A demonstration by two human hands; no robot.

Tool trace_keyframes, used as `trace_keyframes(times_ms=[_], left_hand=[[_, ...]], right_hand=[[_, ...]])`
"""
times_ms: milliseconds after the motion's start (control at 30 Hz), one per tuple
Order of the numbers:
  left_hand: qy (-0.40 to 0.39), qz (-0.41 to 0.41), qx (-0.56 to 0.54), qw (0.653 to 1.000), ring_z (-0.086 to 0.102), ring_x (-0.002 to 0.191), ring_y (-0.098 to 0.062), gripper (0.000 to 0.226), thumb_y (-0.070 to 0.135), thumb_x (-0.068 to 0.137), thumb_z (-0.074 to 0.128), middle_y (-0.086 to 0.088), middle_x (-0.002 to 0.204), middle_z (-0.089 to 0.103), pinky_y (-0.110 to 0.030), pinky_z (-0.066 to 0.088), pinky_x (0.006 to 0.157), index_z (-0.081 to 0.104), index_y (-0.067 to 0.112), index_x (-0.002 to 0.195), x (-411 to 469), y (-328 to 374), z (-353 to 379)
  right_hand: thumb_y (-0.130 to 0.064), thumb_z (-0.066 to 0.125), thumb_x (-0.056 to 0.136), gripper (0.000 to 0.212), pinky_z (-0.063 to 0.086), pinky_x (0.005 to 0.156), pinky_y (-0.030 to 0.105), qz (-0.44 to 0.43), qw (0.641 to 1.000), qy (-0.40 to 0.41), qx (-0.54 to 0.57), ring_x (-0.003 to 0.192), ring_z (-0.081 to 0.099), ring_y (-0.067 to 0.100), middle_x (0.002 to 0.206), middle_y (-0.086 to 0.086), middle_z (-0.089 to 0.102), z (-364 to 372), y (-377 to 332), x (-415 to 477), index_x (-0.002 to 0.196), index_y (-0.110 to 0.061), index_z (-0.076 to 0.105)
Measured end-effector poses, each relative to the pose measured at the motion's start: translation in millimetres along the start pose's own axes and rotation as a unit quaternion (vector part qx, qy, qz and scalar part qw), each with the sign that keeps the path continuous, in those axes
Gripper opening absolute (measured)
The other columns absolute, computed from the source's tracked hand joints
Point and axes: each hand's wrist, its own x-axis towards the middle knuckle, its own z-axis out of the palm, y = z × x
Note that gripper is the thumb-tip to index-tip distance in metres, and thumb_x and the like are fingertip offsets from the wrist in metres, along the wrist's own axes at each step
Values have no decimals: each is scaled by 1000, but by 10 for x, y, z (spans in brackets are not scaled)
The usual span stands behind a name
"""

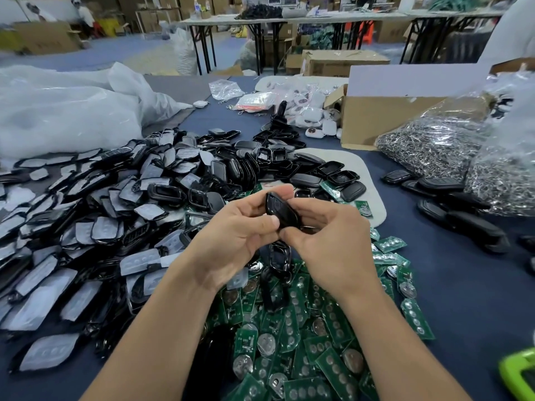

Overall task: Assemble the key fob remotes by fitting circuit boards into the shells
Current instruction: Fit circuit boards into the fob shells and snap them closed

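While green circuit boards (318, 342) lay heaped nearest on the table (463, 285), the left hand (231, 235) and right hand (333, 241) hung above that heap, both curled tight around one black key fob shell (278, 209). Loose shells (115, 212) sprawled left of the heap; a cardboard box (376, 120) stood beyond it.

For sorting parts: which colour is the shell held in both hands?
Glossy black shell, seen best in the head view.
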Motion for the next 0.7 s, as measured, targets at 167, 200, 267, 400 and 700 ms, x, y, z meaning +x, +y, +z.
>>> trace_keyframes(times_ms=[167, 200, 267, 400, 700], left_hand=[[187, 58, 137, 971, 79, 98, -27, 24, 1, 94, 73, -11, 102, 81, -28, 64, 74, 78, 8, 116, 45, -79, 98], [202, 61, 141, 967, 80, 94, -26, 18, 5, 94, 74, -11, 98, 82, -27, 64, 71, 80, 8, 111, 54, -94, 109], [219, 68, 148, 962, 80, 88, -25, 12, 6, 94, 75, -11, 93, 82, -25, 63, 69, 82, 9, 104, 67, -114, 125], [236, 76, 131, 960, 80, 84, -27, 15, -1, 89, 77, -14, 89, 81, -24, 62, 66, 85, 12, 88, 70, -89, 127], [242, 115, 152, 951, 80, 80, -25, 30, -7, 86, 76, -10, 83, 81, -25, 62, 67, 86, 21, 78, 51, -79, 131]], right_hand=[[-15, 82, 79, 71, 55, 78, 11, 0, 995, 16, -101, 89, 65, -11, 69, -52, 55, -16, -36, -1, 113, -67, 49], [-14, 82, 79, 74, 56, 78, 13, 2, 994, 15, -110, 87, 66, -9, 66, -51, 53, -13, -35, -3, 117, -67, 47], [-12, 83, 79, 77, 59, 77, 19, 5, 993, 23, -113, 74, 67, -4, 65, -47, 51, 4, -33, -16, 125, -62, 46], [-11, 81, 79, 78, 60, 73, 20, 21, 994, 23, -106, 70, 67, -6, 68, -39, 61, 19, -32, -35, 124, -64, 47], [-14, 79, 77, 37, 59, 74, 19, 29, 998, 27, -54, 76, 71, -2, 84, -25, 76, 27, 47, -1, 104, -39, 78]])
